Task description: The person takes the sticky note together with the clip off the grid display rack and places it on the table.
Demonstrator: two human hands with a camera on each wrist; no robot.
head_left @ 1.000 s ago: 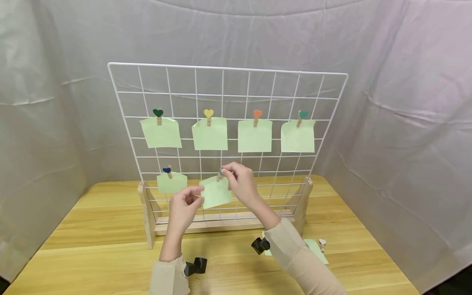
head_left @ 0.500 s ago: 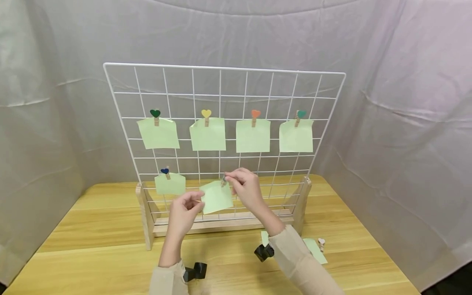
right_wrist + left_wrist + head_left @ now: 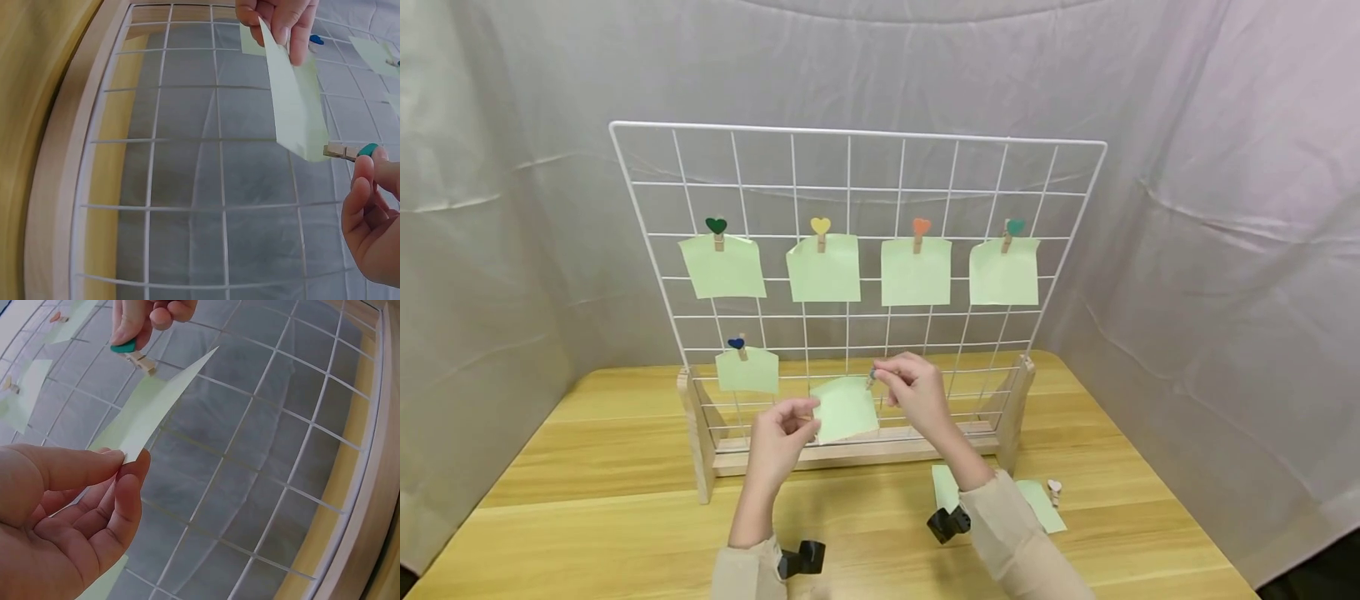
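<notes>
My left hand [image 3: 780, 433] pinches the left edge of a pale green paper note [image 3: 846, 410] between thumb and fingers. The note is held in front of the lower part of a white wire grid [image 3: 850, 132]. My right hand [image 3: 917, 398] pinches a small wooden clothespin [image 3: 341, 152] with a teal heart on its end. In the right wrist view the clothespin's tip meets the note's corner; whether it bites the paper I cannot tell. The left wrist view shows the note bent, with the clothespin [image 3: 141, 361] at its far end.
Several green notes hang in the upper row under heart clothespins, such as the yellow one [image 3: 821, 227]. Another note [image 3: 747, 371] hangs lower left. Wooden feet [image 3: 696, 437] support the grid. Near my right sleeve lie loose notes [image 3: 1041, 505] and a white-heart clothespin [image 3: 1055, 492].
My right hand has moved right and down with the clothespin, from the note's upper edge to its upper right corner. The note has dropped slightly, still in my left hand.
</notes>
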